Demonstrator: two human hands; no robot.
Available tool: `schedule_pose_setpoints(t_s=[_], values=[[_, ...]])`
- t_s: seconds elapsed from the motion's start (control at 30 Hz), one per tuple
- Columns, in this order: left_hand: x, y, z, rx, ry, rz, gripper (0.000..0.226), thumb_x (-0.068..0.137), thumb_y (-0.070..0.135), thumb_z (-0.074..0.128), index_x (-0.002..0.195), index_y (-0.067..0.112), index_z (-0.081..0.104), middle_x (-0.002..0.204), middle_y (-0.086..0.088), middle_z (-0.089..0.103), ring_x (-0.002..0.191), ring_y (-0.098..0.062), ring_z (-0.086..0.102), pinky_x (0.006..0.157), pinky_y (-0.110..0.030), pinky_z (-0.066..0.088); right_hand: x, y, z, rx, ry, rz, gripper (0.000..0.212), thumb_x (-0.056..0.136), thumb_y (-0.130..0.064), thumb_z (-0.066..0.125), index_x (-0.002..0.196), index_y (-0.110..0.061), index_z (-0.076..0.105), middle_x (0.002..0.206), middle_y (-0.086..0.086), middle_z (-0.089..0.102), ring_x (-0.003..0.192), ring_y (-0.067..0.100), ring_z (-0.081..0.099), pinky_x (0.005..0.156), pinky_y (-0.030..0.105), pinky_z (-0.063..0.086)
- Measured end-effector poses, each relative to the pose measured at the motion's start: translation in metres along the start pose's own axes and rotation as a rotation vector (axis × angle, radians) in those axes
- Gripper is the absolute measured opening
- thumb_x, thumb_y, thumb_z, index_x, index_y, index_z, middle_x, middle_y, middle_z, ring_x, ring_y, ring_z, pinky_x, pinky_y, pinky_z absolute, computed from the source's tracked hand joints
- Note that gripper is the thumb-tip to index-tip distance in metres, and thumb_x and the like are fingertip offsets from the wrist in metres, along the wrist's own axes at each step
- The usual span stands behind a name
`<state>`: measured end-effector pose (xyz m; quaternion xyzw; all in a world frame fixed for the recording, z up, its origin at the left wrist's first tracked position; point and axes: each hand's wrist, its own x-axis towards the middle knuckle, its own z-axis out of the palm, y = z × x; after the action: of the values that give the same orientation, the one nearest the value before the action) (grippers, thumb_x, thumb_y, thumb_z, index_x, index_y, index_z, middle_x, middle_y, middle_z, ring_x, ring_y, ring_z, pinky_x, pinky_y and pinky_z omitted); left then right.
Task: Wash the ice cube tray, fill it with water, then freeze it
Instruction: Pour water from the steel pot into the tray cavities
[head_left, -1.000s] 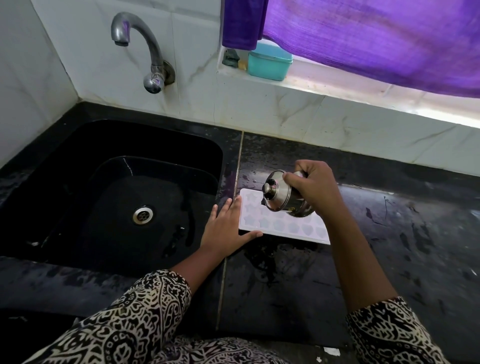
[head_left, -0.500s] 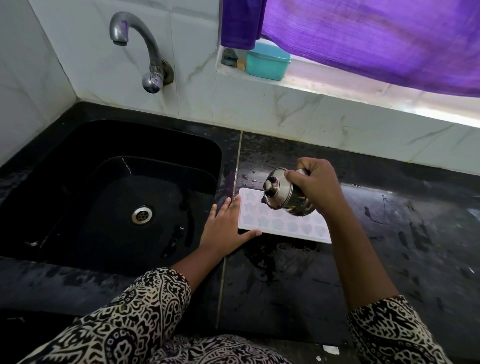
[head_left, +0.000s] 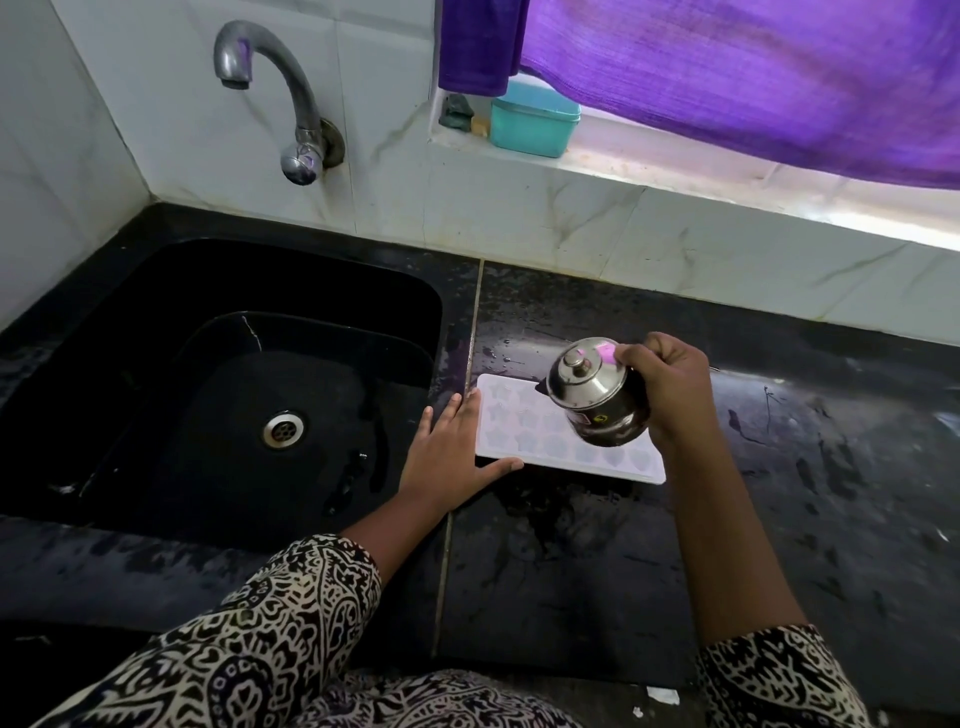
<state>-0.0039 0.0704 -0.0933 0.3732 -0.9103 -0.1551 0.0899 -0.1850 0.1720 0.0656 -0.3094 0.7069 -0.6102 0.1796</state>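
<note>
Steel pot (head_left: 597, 397) tilted over ice cube tray (head_left: 524, 423), right grip (head_left: 670, 387) grasping it, label unreadable, left grip (head_left: 447, 460) released, touching tray.

The right hand (head_left: 670, 387) grips a steel pot (head_left: 597, 397) tilted over the white ice tray (head_left: 519, 421) on the black counter (head_left: 571, 561). The left hand (head_left: 447, 460) lies flat against the tray's left end, beside the sink (head_left: 156, 291).

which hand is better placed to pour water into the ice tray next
Right. The right hand grips the steel pot, tilted above the ice tray; the left hand lies flat against the tray's left edge.
</note>
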Motion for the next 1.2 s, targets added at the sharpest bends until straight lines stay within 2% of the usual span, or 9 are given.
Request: schedule_pose_setpoints(t_s=[0.07, 0.23, 0.47, 0.53, 0.63, 0.77, 0.87, 1.03, 1.2], values=[[0.0, 0.0, 0.0, 0.001, -0.002, 0.001, 0.117, 0.071, 0.091, 0.021, 0.156, 0.012, 0.007, 0.162, -0.001, 0.02, 0.15, -0.015, 0.012, 0.12, -0.042, 0.005, -0.001, 0.005, -0.004, 0.002, 0.015, 0.009, 0.039, 0.077, -0.001, 0.064, 0.054, -0.015, 0.036, 0.043, -0.012, 0.036, 0.044, 0.004, 0.034, 0.043, 0.015, 0.033], [0.0, 0.0, 0.001, 0.001, -0.012, 0.0, 0.117, 0.07, 0.09, 0.019, 0.156, 0.011, 0.006, 0.162, -0.001, 0.02, 0.15, -0.015, 0.011, 0.12, -0.041, 0.004, -0.006, 0.013, -0.014, -0.082, 0.007, -0.019, 0.037, 0.075, -0.005, 0.067, 0.054, -0.016, 0.039, 0.051, 0.0, 0.038, 0.045, 0.006, 0.035, 0.043, 0.016, 0.035], [-0.001, -0.001, 0.0, 0.001, -0.013, 0.002, 0.123, 0.065, 0.094, 0.007, 0.156, 0.011, 0.005, 0.162, -0.003, 0.02, 0.15, -0.016, 0.011, 0.12, -0.042, 0.005, -0.004, 0.012, -0.015, -0.255, -0.039, -0.084, 0.042, 0.074, -0.01, 0.067, 0.048, -0.022, 0.036, 0.048, -0.004, 0.031, 0.049, 0.013, 0.03, 0.053, 0.028, 0.03], [-0.001, 0.0, 0.0, 0.002, -0.012, 0.001, 0.123, 0.065, 0.094, 0.007, 0.156, 0.011, 0.005, 0.162, -0.003, 0.02, 0.15, -0.016, 0.011, 0.12, -0.042, 0.005, -0.002, 0.01, -0.014, -0.303, -0.053, -0.122, 0.037, 0.074, -0.01, 0.066, 0.051, -0.015, 0.037, 0.052, 0.006, 0.032, 0.053, 0.016, 0.031, 0.055, 0.031, 0.029], [0.0, 0.0, -0.001, -0.001, -0.019, 0.001, 0.122, 0.066, 0.093, 0.009, 0.156, 0.011, 0.005, 0.163, -0.002, 0.019, 0.15, -0.016, 0.01, 0.12, -0.042, 0.005, -0.001, 0.007, -0.014, -0.333, -0.057, -0.144, 0.035, 0.076, -0.009, 0.066, 0.056, 0.0, 0.039, 0.055, 0.01, 0.033, 0.055, 0.018, 0.033, 0.056, 0.032, 0.031], [-0.001, 0.0, -0.001, 0.001, -0.022, 0.001, 0.12, 0.068, 0.092, 0.014, 0.156, 0.011, 0.005, 0.162, -0.002, 0.02, 0.15, -0.016, 0.01, 0.12, -0.043, 0.005, -0.002, 0.002, -0.014, -0.34, -0.053, -0.15, 0.031, 0.077, -0.007, 0.065, 0.056, -0.006, 0.042, 0.056, 0.012, 0.035, 0.056, 0.019, 0.034, 0.056, 0.032, 0.031], [-0.001, 0.0, -0.001, 0.006, -0.021, 0.001, 0.121, 0.067, 0.093, 0.01, 0.156, 0.011, 0.005, 0.162, -0.002, 0.02, 0.15, -0.016, 0.01, 0.12, -0.043, 0.006, -0.003, 0.0, -0.015, -0.347, -0.047, -0.151, 0.032, 0.077, -0.006, 0.066, 0.056, -0.007, 0.041, 0.055, 0.011, 0.036, 0.055, 0.018, 0.034, 0.056, 0.031, 0.031], [-0.001, 0.0, -0.001, 0.003, -0.021, 0.002, 0.122, 0.066, 0.094, 0.008, 0.156, 0.011, 0.005, 0.162, -0.003, 0.02, 0.15, -0.016, 0.01, 0.12, -0.043, 0.006, -0.002, 0.001, -0.016, -0.344, -0.046, -0.14, 0.031, 0.078, -0.007, 0.065, 0.06, 0.007, 0.043, 0.058, 0.015, 0.042, 0.057, 0.021, 0.039, 0.056, 0.033, 0.035], [-0.001, 0.001, -0.001, -0.001, -0.02, -0.003, 0.123, 0.065, 0.093, 0.009, 0.156, 0.011, 0.005, 0.162, -0.003, 0.02, 0.15, -0.016, 0.011, 0.12, -0.042, 0.005, -0.003, -0.001, -0.018, -0.31, -0.048, -0.142, 0.031, 0.077, -0.006, 0.065, 0.057, -0.007, 0.041, 0.056, 0.011, 0.035, 0.055, 0.018, 0.033, 0.054, 0.03, 0.031]])
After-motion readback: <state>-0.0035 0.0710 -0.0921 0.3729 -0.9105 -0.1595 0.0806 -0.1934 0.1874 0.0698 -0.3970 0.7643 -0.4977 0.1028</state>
